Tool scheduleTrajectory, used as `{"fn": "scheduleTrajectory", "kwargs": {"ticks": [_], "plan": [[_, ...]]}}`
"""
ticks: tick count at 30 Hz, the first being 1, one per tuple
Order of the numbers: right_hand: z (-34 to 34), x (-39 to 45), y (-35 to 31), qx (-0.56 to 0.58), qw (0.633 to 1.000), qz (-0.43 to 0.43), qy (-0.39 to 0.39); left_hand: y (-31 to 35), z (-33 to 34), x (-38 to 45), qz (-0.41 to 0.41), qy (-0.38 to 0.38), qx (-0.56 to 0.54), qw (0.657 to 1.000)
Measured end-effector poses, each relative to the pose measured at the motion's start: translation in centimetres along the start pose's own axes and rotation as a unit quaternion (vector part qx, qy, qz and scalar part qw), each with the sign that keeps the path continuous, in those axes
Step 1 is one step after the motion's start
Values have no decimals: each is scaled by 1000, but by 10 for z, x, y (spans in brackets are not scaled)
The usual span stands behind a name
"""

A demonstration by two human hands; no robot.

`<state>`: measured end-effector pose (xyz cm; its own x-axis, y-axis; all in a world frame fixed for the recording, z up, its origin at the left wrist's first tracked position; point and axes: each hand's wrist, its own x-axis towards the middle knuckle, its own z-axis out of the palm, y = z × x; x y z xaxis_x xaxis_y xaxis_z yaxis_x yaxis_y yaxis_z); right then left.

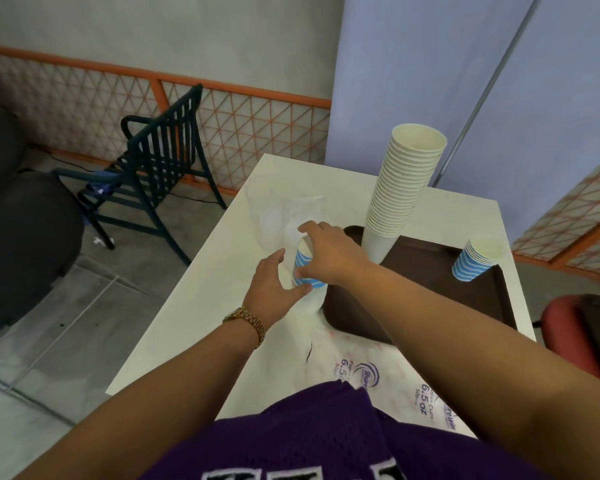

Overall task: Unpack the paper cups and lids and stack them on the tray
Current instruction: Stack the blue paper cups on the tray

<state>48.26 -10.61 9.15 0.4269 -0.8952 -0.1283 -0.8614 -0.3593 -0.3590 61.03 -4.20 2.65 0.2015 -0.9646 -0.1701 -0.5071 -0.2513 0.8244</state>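
A blue-and-white striped paper cup stack [303, 266] stands inside a clear plastic sleeve [284, 216] on the white table, just left of the brown tray [430, 289]. My right hand [329, 252] grips this stack from above, thumb and fingers curled round it. My left hand [274, 289] is beside it on the left, fingers spread and touching the plastic near the stack's base. On the tray a tall stack of plain white cups [400, 192] leans at the back left, and a short blue striped cup stack [475, 259] stands at the back right.
Printed plastic packaging [388, 372] lies on the table's near edge in front of the tray. A dark slatted chair [153, 168] stands left of the table. A red seat [575, 334] is at the right. A blue partition rises behind the table.
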Motion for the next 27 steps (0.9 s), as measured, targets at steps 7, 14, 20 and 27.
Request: {"fn": "scheduleTrajectory", "kwargs": {"ticks": [7, 14, 20, 27], "plan": [[-13, 2, -5, 13, 1000, -2, 18, -7, -5, 1, 4, -8, -8, 1000], [-59, -7, 1, 95, 992, 5, 79, 0, 1, 6, 13, -23, -12, 1000], [-82, -25, 43, 384, 903, 100, 163, 15, 10, 13, 49, -17, -48, 998], [-45, -59, 101, 760, 617, 186, 80, 21, 26, 16, 54, 29, -82, 995]]}}
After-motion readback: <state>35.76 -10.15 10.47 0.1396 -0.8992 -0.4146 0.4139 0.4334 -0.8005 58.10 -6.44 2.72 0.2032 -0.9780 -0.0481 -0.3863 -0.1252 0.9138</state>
